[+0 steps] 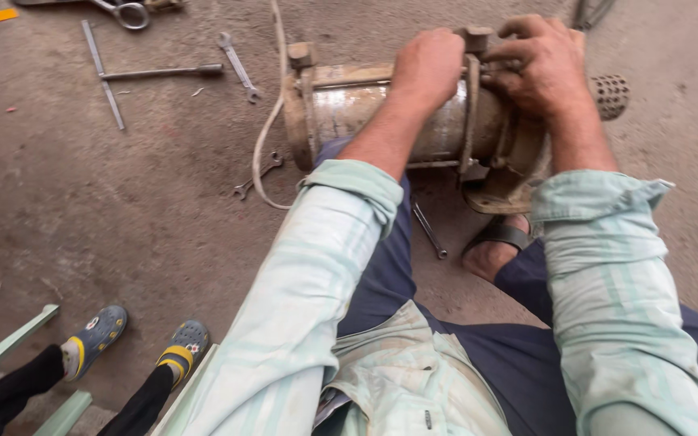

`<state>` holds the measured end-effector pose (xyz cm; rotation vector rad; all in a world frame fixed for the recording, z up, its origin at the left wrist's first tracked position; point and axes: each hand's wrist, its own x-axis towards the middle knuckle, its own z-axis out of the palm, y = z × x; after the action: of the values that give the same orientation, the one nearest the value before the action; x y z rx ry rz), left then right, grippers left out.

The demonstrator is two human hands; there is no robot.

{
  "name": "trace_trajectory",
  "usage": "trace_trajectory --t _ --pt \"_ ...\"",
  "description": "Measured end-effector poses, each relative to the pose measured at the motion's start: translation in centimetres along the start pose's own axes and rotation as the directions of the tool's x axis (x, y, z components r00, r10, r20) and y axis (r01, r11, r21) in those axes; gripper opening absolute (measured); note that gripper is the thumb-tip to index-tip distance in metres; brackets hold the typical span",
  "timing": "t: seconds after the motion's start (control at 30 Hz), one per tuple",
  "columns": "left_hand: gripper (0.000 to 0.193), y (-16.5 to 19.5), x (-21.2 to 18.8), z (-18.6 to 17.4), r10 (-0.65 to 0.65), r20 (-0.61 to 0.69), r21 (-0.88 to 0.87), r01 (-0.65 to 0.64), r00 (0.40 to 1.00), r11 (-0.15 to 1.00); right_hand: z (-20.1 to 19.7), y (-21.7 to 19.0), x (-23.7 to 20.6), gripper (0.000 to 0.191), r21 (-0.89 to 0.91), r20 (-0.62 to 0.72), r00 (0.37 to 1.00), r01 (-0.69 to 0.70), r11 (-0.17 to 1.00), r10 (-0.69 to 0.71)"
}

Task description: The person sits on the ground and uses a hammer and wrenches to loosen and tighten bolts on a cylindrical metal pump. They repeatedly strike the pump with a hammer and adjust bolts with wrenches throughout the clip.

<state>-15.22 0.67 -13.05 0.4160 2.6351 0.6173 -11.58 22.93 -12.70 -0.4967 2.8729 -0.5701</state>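
Observation:
A rusty cylindrical pump motor point(341, 109) lies on its side on the concrete floor, with a perforated strainer end point(610, 95) at the right. My left hand point(426, 64) rests closed over the top of the cylinder near a flange. My right hand point(541, 64) grips the fittings at the flanged right end. A white cord point(267, 137) runs from the left end of the motor.
Spanners point(238, 64) and a T-handle wrench point(111, 74) lie on the floor at upper left, another spanner point(257, 176) below the motor, a rod point(429, 231) by my sandalled foot point(494, 246). Another person's feet in grey clogs point(94, 335) stand at lower left.

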Motion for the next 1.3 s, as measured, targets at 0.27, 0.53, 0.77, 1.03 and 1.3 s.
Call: trace_trajectory --t 0.27,0.53,0.77,1.03,1.3 --pt "0.023 0.4 0.1 0.6 0.062 -0.067 0.002 -0.062 0.996 0.998 -0.2 -0.1 -0.2 0.031 0.008 -0.007 1.000 0.001 1.000 0.000" --pt "0.012 0.7 0.3 0.0 -0.078 0.192 -0.026 0.084 0.978 0.996 -1.0 -0.9 -0.3 0.032 0.020 -0.021 1.000 -0.020 1.000 0.021" --pt "0.013 1.0 0.4 0.5 -0.087 0.168 0.030 0.083 0.982 0.996 -1.3 -1.2 -0.3 0.033 0.028 -0.026 0.999 -0.030 0.999 0.030" --pt "0.015 0.9 0.5 1.1 -0.061 0.190 0.046 0.053 0.980 0.998 -1.3 -1.3 -0.4 0.032 0.042 -0.041 0.998 -0.052 0.998 0.054" --pt "0.015 1.0 0.1 0.9 -0.077 0.209 0.041 0.070 0.975 0.997 -1.1 -0.9 -0.3 0.034 0.056 -0.049 0.997 -0.049 0.997 0.052"
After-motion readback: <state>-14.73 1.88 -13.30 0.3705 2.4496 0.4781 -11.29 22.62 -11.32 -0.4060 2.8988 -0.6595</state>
